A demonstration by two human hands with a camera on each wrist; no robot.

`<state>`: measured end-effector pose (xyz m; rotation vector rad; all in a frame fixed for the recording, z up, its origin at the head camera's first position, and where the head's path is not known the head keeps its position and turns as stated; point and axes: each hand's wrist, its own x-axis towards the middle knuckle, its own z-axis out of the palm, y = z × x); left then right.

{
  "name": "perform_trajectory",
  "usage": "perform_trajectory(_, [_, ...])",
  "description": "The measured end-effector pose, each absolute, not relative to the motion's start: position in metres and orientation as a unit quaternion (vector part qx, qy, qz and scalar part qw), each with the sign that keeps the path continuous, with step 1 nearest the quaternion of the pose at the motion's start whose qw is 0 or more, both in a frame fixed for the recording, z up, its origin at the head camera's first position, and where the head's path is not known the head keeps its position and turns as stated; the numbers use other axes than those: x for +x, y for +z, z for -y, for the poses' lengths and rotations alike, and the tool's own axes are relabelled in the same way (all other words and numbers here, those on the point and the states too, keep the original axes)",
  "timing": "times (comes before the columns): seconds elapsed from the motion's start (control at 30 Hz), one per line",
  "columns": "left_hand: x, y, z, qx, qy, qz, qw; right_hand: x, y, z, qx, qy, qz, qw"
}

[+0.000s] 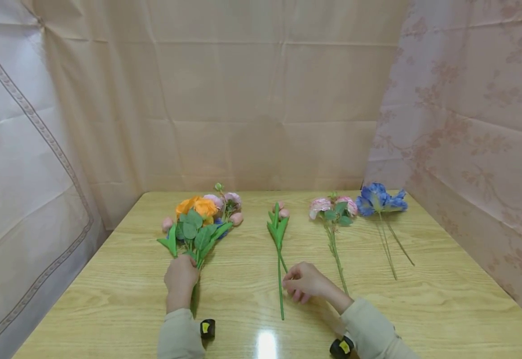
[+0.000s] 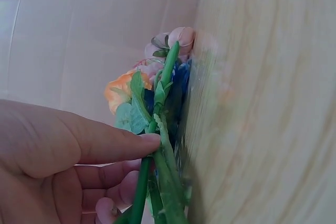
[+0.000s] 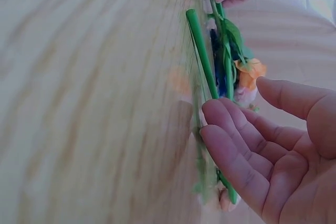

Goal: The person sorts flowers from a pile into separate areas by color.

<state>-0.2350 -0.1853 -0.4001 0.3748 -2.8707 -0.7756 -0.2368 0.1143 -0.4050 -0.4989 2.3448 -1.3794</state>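
We see the left grip [image 1: 181, 275] closed around the stems of a mixed bunch [image 1: 198, 230], topped with orange blooms [image 1: 196, 207], at ten o'clock on the surface [image 1: 238, 299]. The right grip [image 1: 305, 280] is loosely spread and holds nothing, just beside the stems of the pink tulips [image 1: 278, 234] lying at twelve o'clock; whether it touches them, we cannot tell. Pink flowers [image 1: 330, 214] lie at one o'clock, blue flowers [image 1: 380, 200] at two. We judge the step in hand to be gathering flowers into the bunch, the tulips likely next. That calls, we think, for pinching both crossed stems together and carrying them toward ten o'clock, the bunch kept firmly held. We see no container.
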Motion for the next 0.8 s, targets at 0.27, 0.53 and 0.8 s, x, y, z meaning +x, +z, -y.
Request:
perform_trajectory(0.27, [-0.2339, -0.3999, 0.1845, 0.129, -0.255, 0.955, 0.078, -0.2371, -0.4065, -0.1141, -0.180, -0.487, -0.833, 0.193])
perform_trajectory(0.53, [-0.2353, -0.3990, 0.1835, 0.128, -0.268, 0.953, 0.058, -0.2372, -0.4073, -0.1140, -0.180, -0.486, -0.833, 0.195])
perform_trajectory(0.8, [-0.2362, -0.3997, 0.1834, 0.117, -0.247, 0.960, 0.059, -0.2361, -0.4074, -0.1140, -0.182, -0.483, -0.834, 0.193])
